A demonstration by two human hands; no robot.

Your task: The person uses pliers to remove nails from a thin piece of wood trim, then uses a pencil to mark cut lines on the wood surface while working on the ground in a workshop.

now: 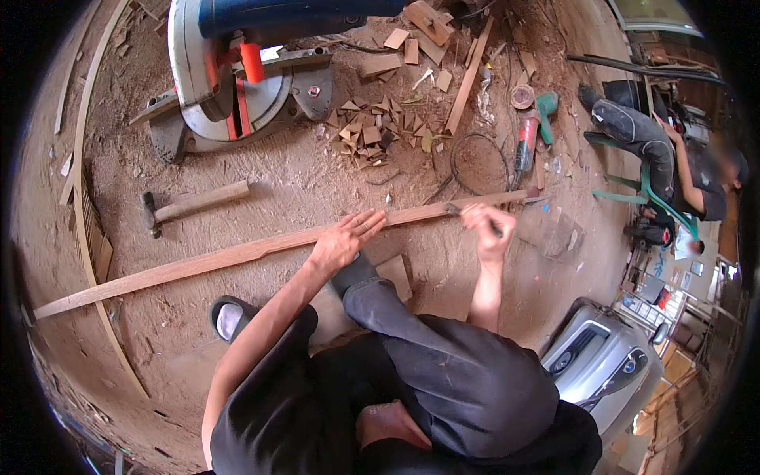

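A long, narrow wooden strip [182, 267] lies slantwise across the dirt floor in front of me, from the lower left up to the right. My left hand [346, 240] rests on its middle stretch, fingers extended over the wood. Farther right, my right hand [488, 226] is closed around a slim, dark hand tool [453, 209]. The tool's dark end is at the strip, and another dark part shows at my palm; its exact kind is hidden by my fingers. My shoe is beside the strip, just below my left hand.
A hammer [198, 202] lies beyond the strip at left. Behind it stands a miter saw [237, 103]. Wood offcuts [372, 131] are piled near a red angle grinder [526, 142] with a cord. At right are a seated person [645, 142] and a silver motor scooter [606, 360].
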